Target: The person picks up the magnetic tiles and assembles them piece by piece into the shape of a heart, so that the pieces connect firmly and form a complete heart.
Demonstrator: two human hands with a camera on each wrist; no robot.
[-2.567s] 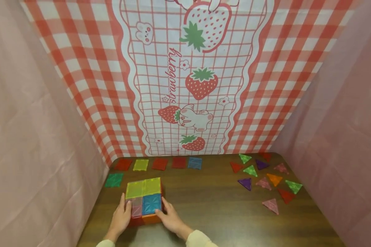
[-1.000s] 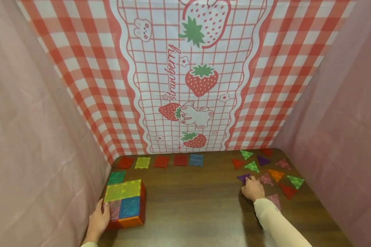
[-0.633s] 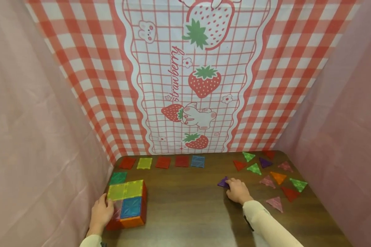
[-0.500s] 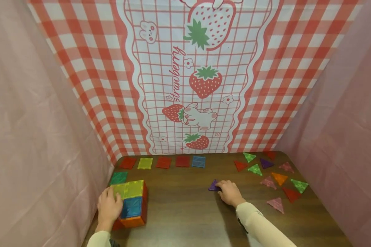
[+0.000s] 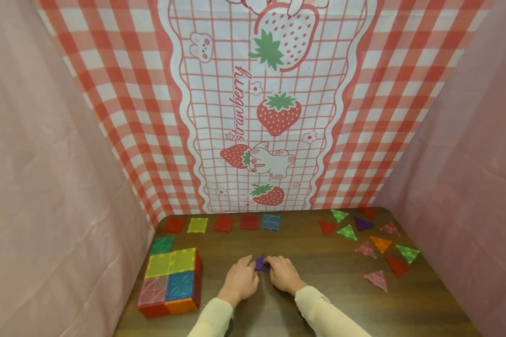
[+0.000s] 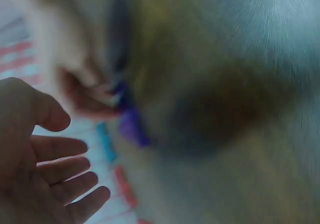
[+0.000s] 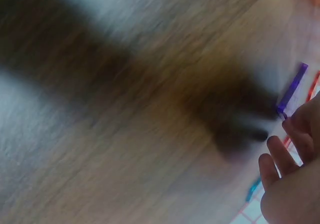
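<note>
My right hand (image 5: 284,274) pinches a purple triangular magnetic tile (image 5: 261,263) by its right side, low over the middle of the table. On the tile's left is my left hand (image 5: 240,279), its fingertips close to the edge. In the left wrist view the left fingers (image 6: 67,176) are loosely extended and apart from the tile. The right wrist view has the purple tile edge-on at the right thumb and fingers. To the left stands a box built of square magnetic tiles (image 5: 170,264), its top showing two yellow squares, one pink and one blue; no hand touches it.
Along the back left lies a row of loose square tiles (image 5: 223,223), with a green square (image 5: 162,245) behind the box. Several triangular tiles (image 5: 381,244) are scattered at the right of the wooden table (image 5: 320,299). Pink cloth (image 5: 67,196) hangs at both sides.
My right hand has picked the purple triangle from the right group and carried it left to the middle. The left hand has left the box, which was shifted left earlier, and moved right.
</note>
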